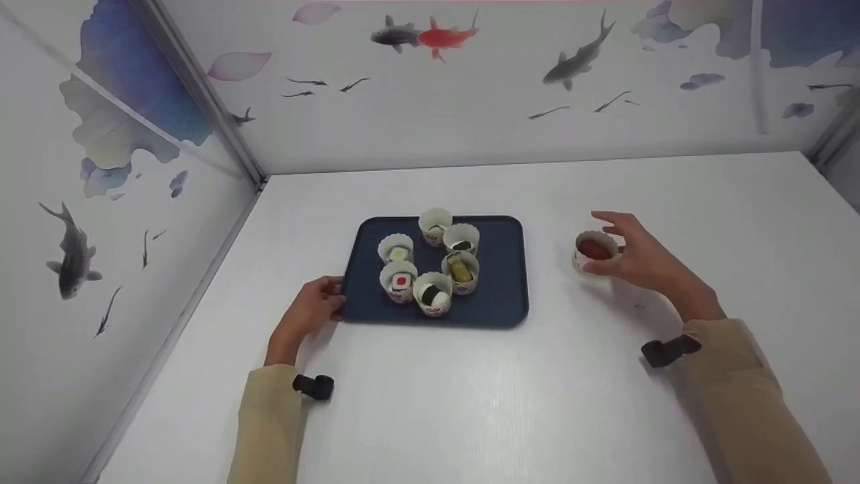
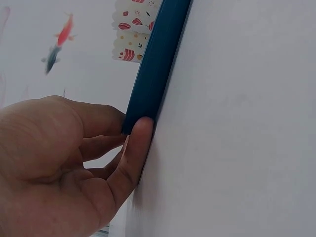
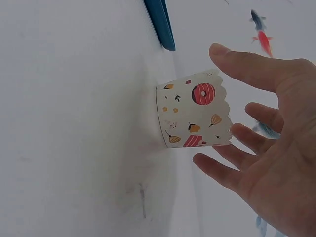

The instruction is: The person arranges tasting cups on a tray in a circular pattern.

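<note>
My left hand holds the left edge of a dark blue tray, near its front corner, with fingers and thumb against the rim. The left wrist view shows the fingertips at the tray's corner. Away to the right, a printed, scalloped paper cup contains a reddish-brown piece of food. My right hand is spread around this cup. In the right wrist view the thumb is apart from the cup, and the other fingers lie loosely beside and behind it.
Several similar paper cups stand in a ring on the tray, among them one with a yellow piece, one with a red-centred piece and one with a black-banded white piece. White walls with painted fish border the white table.
</note>
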`<state>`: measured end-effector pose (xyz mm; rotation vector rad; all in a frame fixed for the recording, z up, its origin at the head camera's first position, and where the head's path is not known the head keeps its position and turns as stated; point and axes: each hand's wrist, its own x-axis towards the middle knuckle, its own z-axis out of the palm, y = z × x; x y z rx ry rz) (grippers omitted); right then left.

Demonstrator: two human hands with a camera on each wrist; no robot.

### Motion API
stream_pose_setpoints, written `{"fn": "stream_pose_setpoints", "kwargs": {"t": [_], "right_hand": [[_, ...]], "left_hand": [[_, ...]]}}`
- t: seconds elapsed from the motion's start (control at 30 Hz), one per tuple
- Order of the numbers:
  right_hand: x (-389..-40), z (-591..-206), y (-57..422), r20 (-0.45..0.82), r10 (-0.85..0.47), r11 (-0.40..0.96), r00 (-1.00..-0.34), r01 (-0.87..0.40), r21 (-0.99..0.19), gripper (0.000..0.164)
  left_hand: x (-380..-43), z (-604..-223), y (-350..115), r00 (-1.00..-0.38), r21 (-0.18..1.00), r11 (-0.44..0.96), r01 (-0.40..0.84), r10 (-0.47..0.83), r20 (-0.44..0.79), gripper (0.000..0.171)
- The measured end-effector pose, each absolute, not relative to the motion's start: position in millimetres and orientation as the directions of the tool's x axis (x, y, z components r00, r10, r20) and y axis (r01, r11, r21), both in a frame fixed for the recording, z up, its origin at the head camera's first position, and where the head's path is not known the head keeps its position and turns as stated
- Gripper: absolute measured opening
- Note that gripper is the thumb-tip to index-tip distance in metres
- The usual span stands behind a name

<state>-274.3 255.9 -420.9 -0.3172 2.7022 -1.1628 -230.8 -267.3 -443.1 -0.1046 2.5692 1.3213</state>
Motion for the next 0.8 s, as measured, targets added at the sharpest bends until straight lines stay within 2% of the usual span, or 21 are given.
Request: {"fn": "stream_pose_setpoints", "kwargs": {"t": [0.33, 0.8], "right_hand": [[-274.9, -424.9, 260.3, -0.144, -0.308, 0.638, -0.94, -0.092, -0.764, 0.096], [-278.3, -430.5, 261.3, -0.184, -0.276, 0.678, -0.943, -0.056, -0.733, 0.091]], "left_hand": [[-230.0, -442.2, -266.8, -0.967, 0.802, 0.572, -0.172, 0.056, -0.248, 0.046], [-230.7, -442.9, -268.7, -0.964, 0.806, 0.563, -0.183, 0.058, -0.26, 0.047]]}}
